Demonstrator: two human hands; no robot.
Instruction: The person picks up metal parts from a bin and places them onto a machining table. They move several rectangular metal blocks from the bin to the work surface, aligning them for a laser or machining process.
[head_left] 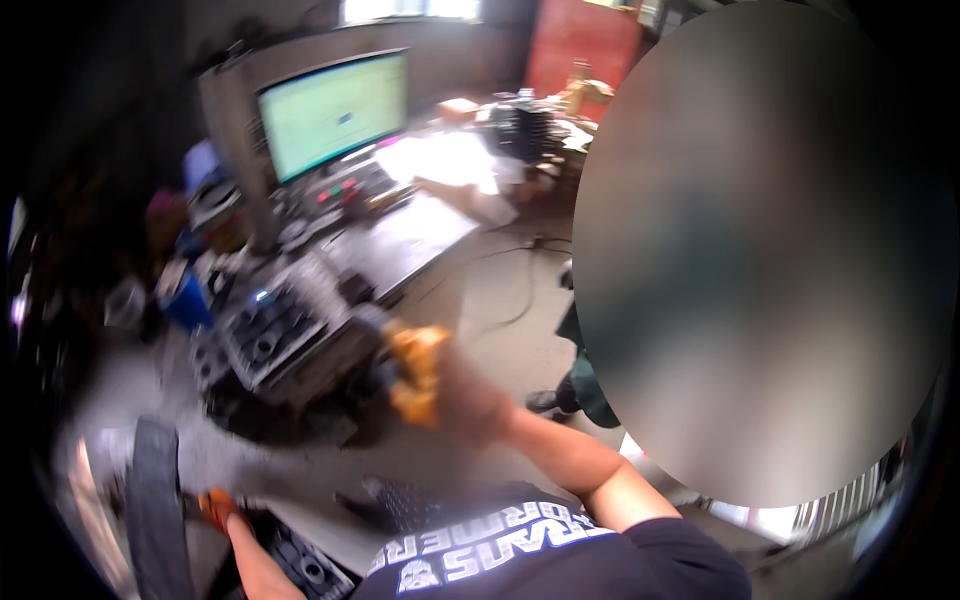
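Note:
The picture is smeared by motion. My right hand [415,375], in an orange glove, reaches forward to the near end of a grey metal block [275,335] with round holes, which lies on a cluttered bench. The blur hides whether the fingers grip it. My left hand [215,507], also in an orange glove, is low at the left. It sits between a black curved band [155,500] and a dark part with round holes [305,565], and its grip is unclear too.
A monitor with a pale green screen [335,110] stands at the back of the bench, above a panel with buttons. A blue container [185,300] sits at the left. Another person stands at the right, a dark shoe [545,402] on the concrete floor. Cables cross the floor.

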